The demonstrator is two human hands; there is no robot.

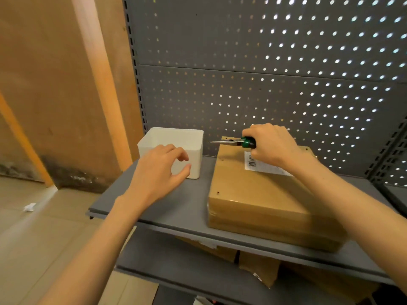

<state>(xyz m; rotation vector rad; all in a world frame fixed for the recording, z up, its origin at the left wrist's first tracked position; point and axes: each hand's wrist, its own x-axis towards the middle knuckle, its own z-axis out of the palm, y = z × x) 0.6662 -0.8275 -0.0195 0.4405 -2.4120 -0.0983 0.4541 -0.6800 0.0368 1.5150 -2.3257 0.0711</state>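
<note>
Two bare forearms reached in from the near edge toward a grey shelf. At the far left stood a brown wooden panel, and a scrap of white paper lay on the floor below it.

Next came the left hand, held above the shelf just in front of the near wall of a white bin. Its fingers were loosely curled, with thumb and forefinger apart, and it held nothing. Whether it touched the bin could not be told. The bin sat open-topped at the far left of the shelf, against the perforated grey back panel.

To the right of the bin, the pliers hung in the air roughly level. Their thin metal tips were together and pointed left toward the bin, over the far left corner of a cardboard box. The right hand was wrapped tightly round their green and black handles, knuckles up.

The taped cardboard box lay flat on the right part of the shelf, well apart from the bin. A white barcode label on its top was partly hidden by the right wrist. More brown boxes lay on the lower shelf beneath.
</note>
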